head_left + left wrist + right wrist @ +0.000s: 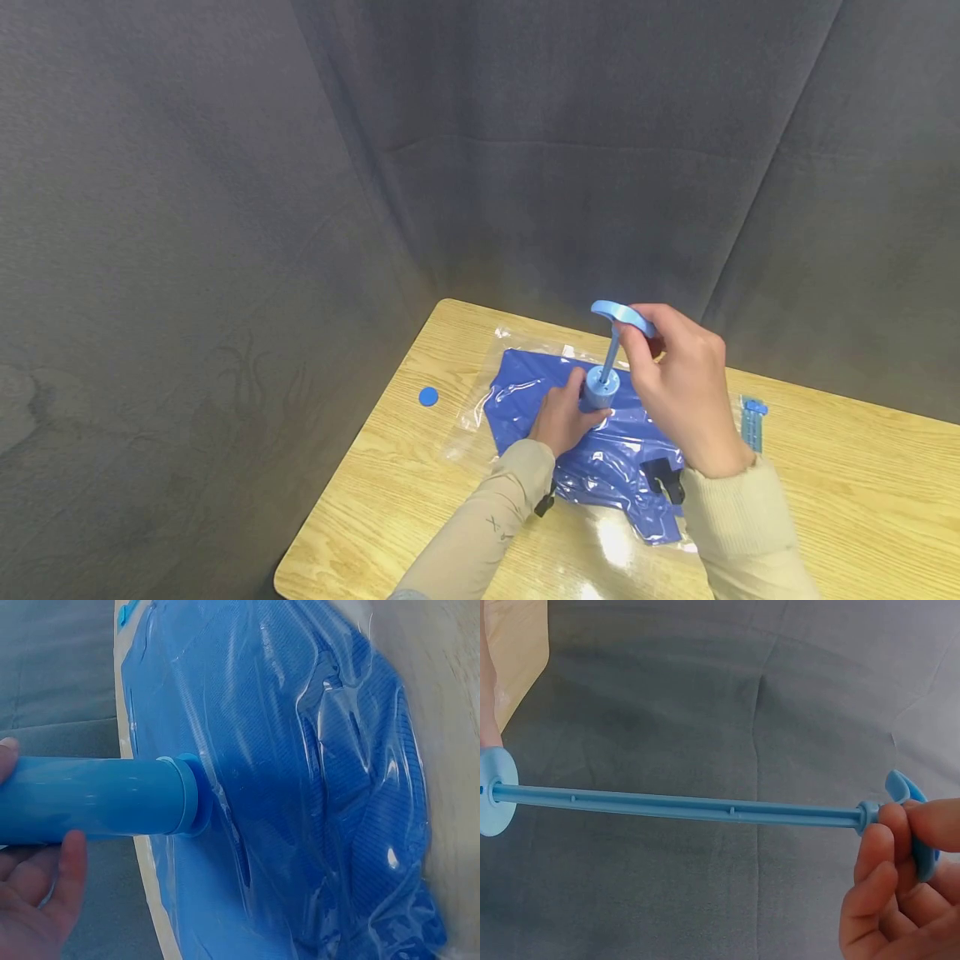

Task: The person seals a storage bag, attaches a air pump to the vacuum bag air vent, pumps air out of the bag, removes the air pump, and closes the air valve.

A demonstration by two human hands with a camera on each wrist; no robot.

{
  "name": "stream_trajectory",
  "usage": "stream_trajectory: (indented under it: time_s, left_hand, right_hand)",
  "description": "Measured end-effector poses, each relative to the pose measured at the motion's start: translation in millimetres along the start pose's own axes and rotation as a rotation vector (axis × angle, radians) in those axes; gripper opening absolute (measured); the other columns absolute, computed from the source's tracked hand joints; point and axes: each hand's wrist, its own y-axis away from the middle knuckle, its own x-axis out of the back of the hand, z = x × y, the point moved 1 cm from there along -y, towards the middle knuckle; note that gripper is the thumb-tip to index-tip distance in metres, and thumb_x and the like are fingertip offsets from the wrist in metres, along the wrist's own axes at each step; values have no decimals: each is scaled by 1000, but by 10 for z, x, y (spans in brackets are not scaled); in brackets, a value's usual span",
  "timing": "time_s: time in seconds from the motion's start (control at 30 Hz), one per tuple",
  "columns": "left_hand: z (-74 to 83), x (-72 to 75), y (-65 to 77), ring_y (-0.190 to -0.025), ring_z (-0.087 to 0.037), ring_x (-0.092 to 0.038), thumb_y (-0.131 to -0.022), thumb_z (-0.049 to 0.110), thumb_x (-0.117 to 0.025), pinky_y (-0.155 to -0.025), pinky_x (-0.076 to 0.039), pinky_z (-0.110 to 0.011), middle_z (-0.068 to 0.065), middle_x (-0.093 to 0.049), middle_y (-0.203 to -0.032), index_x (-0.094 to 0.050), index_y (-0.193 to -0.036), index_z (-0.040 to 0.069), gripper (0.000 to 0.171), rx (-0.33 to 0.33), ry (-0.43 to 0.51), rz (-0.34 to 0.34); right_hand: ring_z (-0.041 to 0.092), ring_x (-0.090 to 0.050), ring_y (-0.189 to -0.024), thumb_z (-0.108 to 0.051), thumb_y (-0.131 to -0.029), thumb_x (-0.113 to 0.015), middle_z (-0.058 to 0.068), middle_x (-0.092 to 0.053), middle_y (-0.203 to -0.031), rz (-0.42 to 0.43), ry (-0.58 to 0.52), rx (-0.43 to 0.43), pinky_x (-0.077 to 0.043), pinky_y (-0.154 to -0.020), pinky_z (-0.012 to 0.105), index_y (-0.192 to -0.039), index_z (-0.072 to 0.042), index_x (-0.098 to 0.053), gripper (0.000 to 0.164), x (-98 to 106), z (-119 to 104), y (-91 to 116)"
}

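Observation:
A light-blue hand pump (602,388) stands upright on a clear plastic bag (472,417) with blue cloth (517,400) inside. My left hand (561,419) grips its barrel (97,796), thumb and fingers on opposite sides. The barrel's lower end meets a round blue valve (201,796) on the bag. Above, my right hand (678,375) pinches the curved handle (622,315) between thumb and fingers. The pump's thin rod (675,804) is drawn far out of the barrel.
A round blue cap (428,397) lies on the wooden table (360,500), left of the bag. To the right, partly behind my right wrist, is a blue-green strip with a blue slider (754,407). Grey curtains (570,167) hang behind and left of the table.

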Motion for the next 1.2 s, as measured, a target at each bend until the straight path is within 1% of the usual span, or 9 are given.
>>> stream_trajectory:
  time_s: [0.1, 0.3, 0.43, 0.63, 0.77, 0.87, 1.0, 1.1, 1.2]
  left_hand:
    - [4, 0, 1, -65, -10, -60, -81, 36, -78, -59, -48, -23, -7, -73, -90, -45, -107, 17, 46, 2, 0, 0]
    - [10, 2, 4, -76, -18, -69, -80, 35, -78, -63, -51, -25, -8, -74, -95, -46, -106, 18, 45, 31, -2, -12]
    - [16, 13, 3, -79, -19, -70, -81, 35, -78, -64, -51, -25, -7, -74, -96, -46, -107, 18, 45, 43, -3, -22]
    - [11, 10, 4, -78, -19, -70, -80, 37, -78, -64, -52, -25, -6, -74, -94, -46, -105, 18, 45, 33, -18, -4]
    - [-4, -10, 7, -80, -20, -71, -81, 38, -77, -65, -53, -26, -5, -74, -94, -45, -106, 19, 45, 35, -27, 0]
    - [-9, -9, 12, -80, -20, -71, -81, 38, -77, -65, -53, -28, -5, -74, -94, -45, -107, 19, 45, 25, -30, 9]
    - [-3, 4, 17, -79, -22, -72, -81, 37, -77, -64, -53, -29, -7, -74, -93, -45, -108, 17, 46, 0, -36, 26]
    - [-1, -2, 9, -80, -23, -72, -82, 37, -77, -63, -53, -29, -8, -74, -93, -45, -108, 17, 45, -7, -47, 30]
    - [4, -9, 0, -80, -24, -72, -81, 36, -77, -64, -54, -30, -8, -74, -93, -46, -107, 17, 45, -11, -48, 35]
  right_hand:
    - [14, -53, -61, -1, -86, -67, 11, -69, -77, -14, -1, -3, -35, -56, 9, -94, 3, -67, 9, -5, -3, -27]
    - [17, -55, -61, -1, -87, -67, 14, -70, -80, -25, -4, -14, -34, -56, 7, -95, 4, -67, 9, -12, 42, -76]
    - [18, -54, -61, -1, -87, -66, 15, -70, -81, -32, 0, -27, -35, -57, 8, -95, 4, -67, 9, -11, 69, -78]
    - [18, -52, -60, -1, -87, -67, 14, -69, -80, -91, 6, -51, -40, -53, 18, -96, 4, -66, 10, -54, 134, -34]
    - [18, -50, -58, 0, -87, -66, 13, -68, -77, -149, 15, -89, -40, -51, 23, -95, 4, -67, 9, -132, 252, 37]
    - [17, -49, -57, -2, -87, -64, 12, -66, -73, -232, 30, -137, -38, -50, 25, -95, 3, -67, 9, -214, 372, 102]
    - [18, -50, -57, -4, -89, -62, 12, -65, -73, -348, 50, -204, -40, -53, 27, -97, 3, -65, 11, -326, 550, 207]
    - [21, -55, -61, -5, -89, -61, 14, -68, -78, -386, 55, -236, -44, -57, 32, -98, 3, -65, 12, -408, 668, 288]
    - [24, -59, -66, -5, -89, -61, 17, -70, -82, -392, 56, -260, -49, -62, 37, -99, 2, -65, 12, -483, 756, 353]
